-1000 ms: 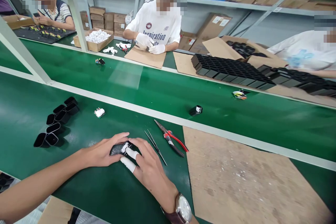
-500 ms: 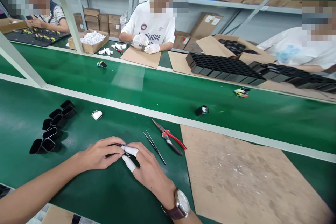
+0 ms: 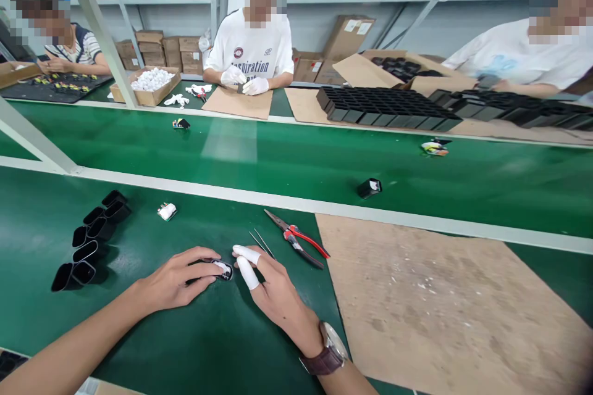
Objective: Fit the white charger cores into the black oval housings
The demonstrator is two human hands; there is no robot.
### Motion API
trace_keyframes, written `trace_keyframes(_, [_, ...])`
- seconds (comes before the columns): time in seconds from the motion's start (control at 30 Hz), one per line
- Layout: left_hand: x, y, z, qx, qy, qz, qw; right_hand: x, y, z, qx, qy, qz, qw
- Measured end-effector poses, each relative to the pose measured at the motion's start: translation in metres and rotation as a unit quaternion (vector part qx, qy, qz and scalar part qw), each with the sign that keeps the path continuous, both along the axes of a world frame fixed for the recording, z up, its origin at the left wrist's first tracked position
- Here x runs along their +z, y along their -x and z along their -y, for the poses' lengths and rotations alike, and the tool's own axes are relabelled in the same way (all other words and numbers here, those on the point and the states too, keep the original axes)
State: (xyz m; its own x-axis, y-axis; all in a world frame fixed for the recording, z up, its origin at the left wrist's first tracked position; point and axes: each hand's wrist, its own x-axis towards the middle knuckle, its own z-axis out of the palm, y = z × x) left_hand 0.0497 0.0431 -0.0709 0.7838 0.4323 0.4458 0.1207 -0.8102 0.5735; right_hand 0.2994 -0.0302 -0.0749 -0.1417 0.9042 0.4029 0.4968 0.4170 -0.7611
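My left hand [image 3: 188, 274] grips a small black plastic housing [image 3: 226, 271] low over the green bench, its fingers wrapped about the sides. Something white shows inside the housing's opening. Just to the right, my right hand [image 3: 269, 284] is apart from the housing, with white finger cots on the thumb and index finger. Its fingers are stretched out and nothing shows between them. Tweezers [image 3: 262, 243] lie behind the right hand, which hides their lower part. Beyond them are long-nose pliers [image 3: 296, 237] with red and black handles.
Several empty black housings [image 3: 88, 251] stand at left, near a small white-topped circuit part [image 3: 167, 211]. Cardboard [image 3: 445, 308] covers the right side. The green belt [image 3: 296, 163] carries a filled housing [image 3: 369, 187] and loose circuit parts. Co-workers sit across it, one in white gloves [image 3: 254, 85].
My right hand has drawn away from the housing to the right, uncovering its opening. My left hand still holds it. The filled housing on the belt sits slightly further right in view.
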Motion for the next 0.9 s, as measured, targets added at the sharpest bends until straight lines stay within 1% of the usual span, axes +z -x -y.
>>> trace_keyframes(0.1, [0.002,-0.002,0.002,-0.011,-0.028,-0.001,1.0,-0.001,0.003,0.0,-0.013,-0.035,0.055,0.998])
trace_keyframes(0.17, [0.003,-0.005,0.004,-0.009,-0.05,0.008,0.999,-0.001,0.005,-0.001,-0.029,-0.074,0.095,0.992])
trace_keyframes(0.23, [0.003,-0.008,0.006,0.0,-0.058,0.017,0.998,-0.001,0.005,-0.003,-0.055,-0.12,0.152,0.979])
trace_keyframes(0.3, [0.002,-0.009,0.006,0.027,-0.041,0.036,0.998,0.0,0.002,-0.006,-0.096,-0.142,0.231,0.958])
trace_keyframes(0.37, [0.0,-0.009,0.006,0.067,-0.023,0.061,0.996,0.002,-0.003,-0.008,-0.137,-0.132,0.309,0.932])
trace_keyframes(0.43, [-0.002,-0.008,0.006,0.088,-0.025,0.07,0.993,0.003,-0.009,-0.009,-0.169,-0.101,0.366,0.91])
trace_keyframes(0.5, [-0.003,-0.008,0.006,0.075,-0.032,0.045,0.996,0.004,-0.014,-0.01,-0.185,-0.06,0.402,0.895])
trace_keyframes(0.57, [-0.002,-0.011,0.007,0.064,-0.018,0.017,0.998,0.004,-0.018,-0.011,-0.188,-0.018,0.428,0.884])
trace_keyframes(0.63, [0.002,-0.016,0.007,0.083,0.036,0.02,0.996,0.001,-0.022,-0.012,-0.187,0.002,0.443,0.877])
trace_keyframes(0.67, [0.004,-0.019,0.007,0.101,0.089,0.036,0.99,0.0,-0.024,-0.013,-0.189,0.0,0.445,0.875])
trace_keyframes(0.7, [0.008,-0.021,0.006,0.12,0.162,0.054,0.978,-0.002,-0.027,-0.015,-0.193,-0.007,0.443,0.875])
trace_keyframes(0.73, [0.011,-0.024,0.005,0.137,0.249,0.071,0.956,-0.003,-0.029,-0.016,-0.199,-0.017,0.439,0.876])
trace_keyframes(0.77, [0.015,-0.026,0.003,0.149,0.337,0.085,0.926,-0.004,-0.031,-0.017,-0.203,-0.027,0.434,0.877])
trace_keyframes(0.8, [0.02,-0.027,0.0,0.157,0.411,0.095,0.893,-0.004,-0.032,-0.018,-0.207,-0.035,0.428,0.879])
trace_keyframes(0.83, [0.024,-0.027,-0.005,0.16,0.461,0.097,0.868,-0.004,-0.033,-0.018,-0.209,-0.04,0.422,0.881])
trace_keyframes(0.87, [0.028,-0.027,-0.012,0.166,0.476,0.09,0.859,-0.004,-0.034,-0.019,-0.211,-0.044,0.418,0.883])
trace_keyframes(0.9, [0.032,-0.026,-0.021,0.183,0.453,0.071,0.87,-0.004,-0.034,-0.019,-0.211,-0.048,0.412,0.885])
